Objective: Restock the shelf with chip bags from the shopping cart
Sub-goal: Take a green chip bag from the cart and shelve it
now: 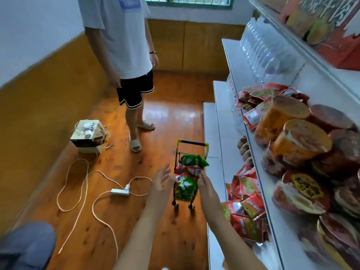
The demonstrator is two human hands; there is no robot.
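Observation:
A small wire shopping cart with a yellow and black handle stands on the wooden floor beside the white shelf. It is heaped with green chip bags and red chip bags. My left hand hovers just left of the cart with its fingers spread and holds nothing. My right hand reaches to the cart's right side, its fingertips touching the bags. More red chip bags lie on a lower shelf tier to the right.
Another person in sandals stands on the floor behind the cart. A white power strip with looping cables and a cardboard box lie to the left. Noodle bowls and water bottles fill upper shelves.

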